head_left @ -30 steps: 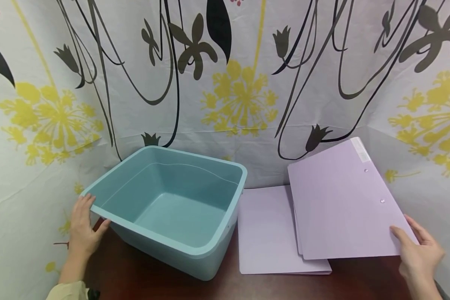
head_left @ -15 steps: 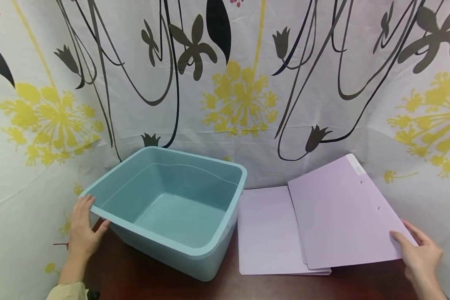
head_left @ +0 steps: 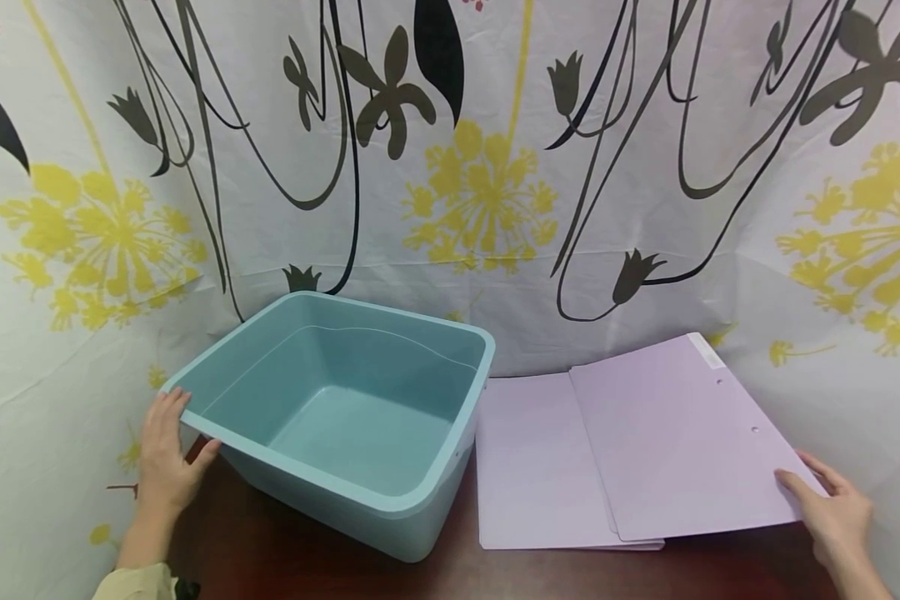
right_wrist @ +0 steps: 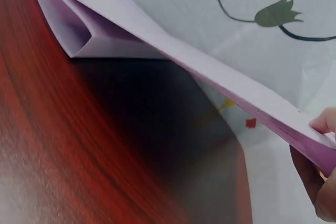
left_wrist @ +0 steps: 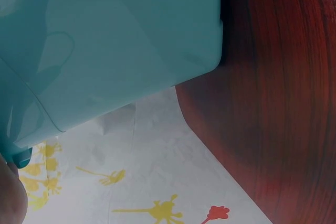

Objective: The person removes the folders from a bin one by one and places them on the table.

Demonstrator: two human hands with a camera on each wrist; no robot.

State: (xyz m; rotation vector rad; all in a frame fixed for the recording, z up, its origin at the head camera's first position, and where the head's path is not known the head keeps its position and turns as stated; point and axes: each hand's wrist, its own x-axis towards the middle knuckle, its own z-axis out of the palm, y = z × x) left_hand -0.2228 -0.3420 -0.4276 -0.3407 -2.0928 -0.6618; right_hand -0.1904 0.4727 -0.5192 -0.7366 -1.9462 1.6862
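Observation:
At the right of the head view lies a lilac file folder (head_left: 528,462) with another lilac panel (head_left: 667,442) overlapping it. That panel carries a white label strip and two small round studs. My right hand (head_left: 836,508) pinches its lower right corner, thumb on top and fingers beneath. The right wrist view shows the held panel (right_wrist: 210,74) sloping, its gripped end off the table, and a folded side wall at the far end. My left hand (head_left: 167,462) holds the near left corner of a blue-green plastic tub (head_left: 412,492), fingertips over the rim, thumb below it.
A dark red-brown wooden table (head_left: 285,550) lies under the tub and folder. Behind and at both sides hangs a white cloth (head_left: 495,317) printed with flowers. The tub's bare floor shows inside, and its right wall stands close to the folder.
My right hand has lowered the held panel and moved slightly left, so the panel lies flatter over the folder. The left hand and the tub have stayed in place.

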